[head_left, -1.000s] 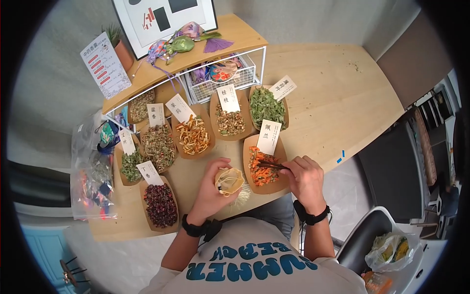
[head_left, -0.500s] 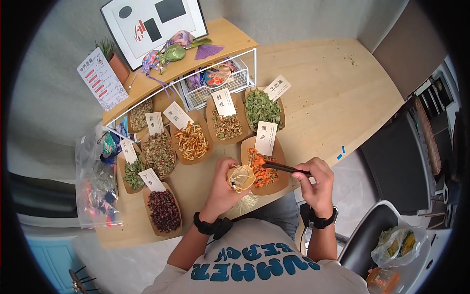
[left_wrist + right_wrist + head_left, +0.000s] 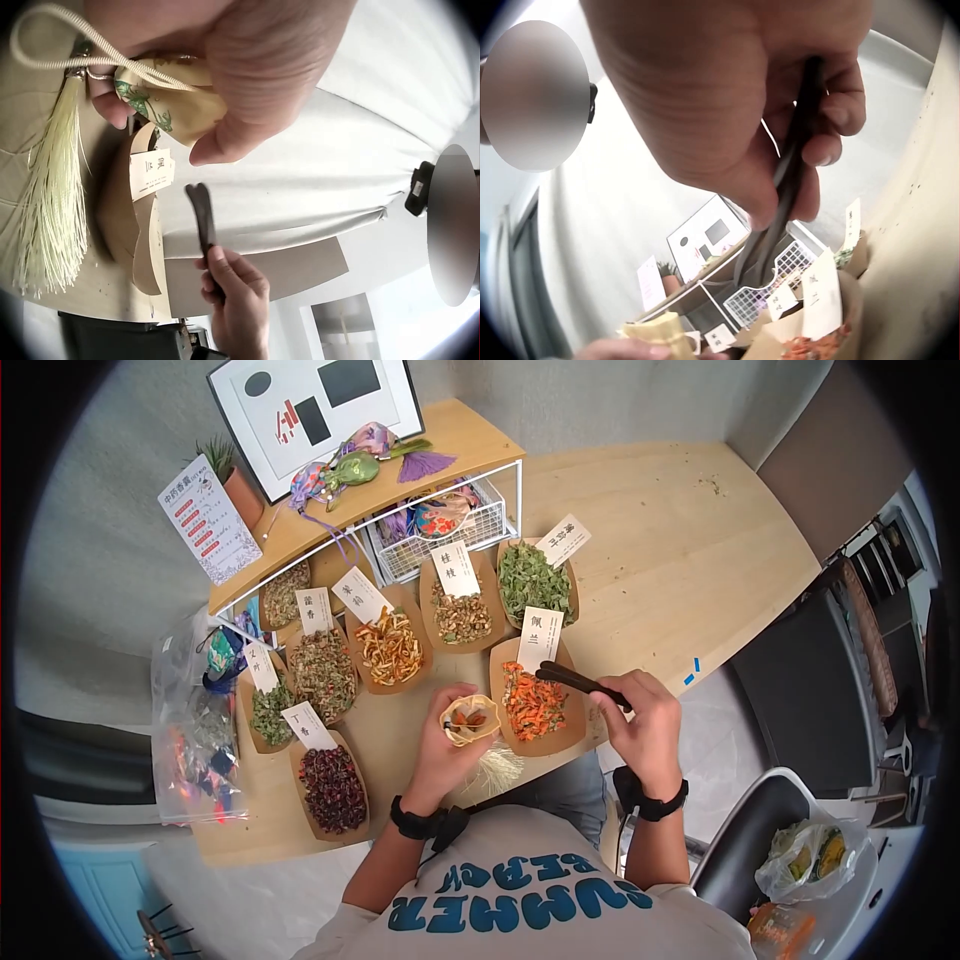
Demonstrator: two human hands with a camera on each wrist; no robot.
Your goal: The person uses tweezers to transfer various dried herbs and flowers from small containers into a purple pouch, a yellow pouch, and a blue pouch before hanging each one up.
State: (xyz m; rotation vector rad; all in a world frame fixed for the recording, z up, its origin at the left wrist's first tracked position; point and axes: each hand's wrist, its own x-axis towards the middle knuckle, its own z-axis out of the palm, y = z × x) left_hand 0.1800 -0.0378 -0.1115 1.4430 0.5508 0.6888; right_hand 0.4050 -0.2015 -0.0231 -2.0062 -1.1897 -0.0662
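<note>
My left hand [image 3: 440, 755] holds a small yellow drawstring pouch [image 3: 184, 109] with its mouth facing up. Orange dried petals [image 3: 468, 717] show inside the mouth. A cream cord loop and a pale tassel [image 3: 56, 195] hang from the pouch. In my right hand [image 3: 648, 730] I grip dark tongs [image 3: 580, 681], their tips over the paper tray [image 3: 568, 742] of orange dried petals [image 3: 533, 705], close by the labelled card [image 3: 540, 635]. Nothing shows between the tong tips in the left wrist view. The tray stands right beside the pouch.
Labelled paper trays of herbs stand around, including dark red buds [image 3: 333, 790], yellow-brown strips [image 3: 390, 648] and green leaves [image 3: 540, 580]. Behind them is a wooden shelf [image 3: 470, 435] with a wire basket [image 3: 440, 535]. A clear plastic bag [image 3: 190, 760] lies at the left.
The tongs lifted orange petals from the tray, and petals now lie in the pouch mouth. The tongs have swung back over the tray; the pouch shifted right, then back left.
</note>
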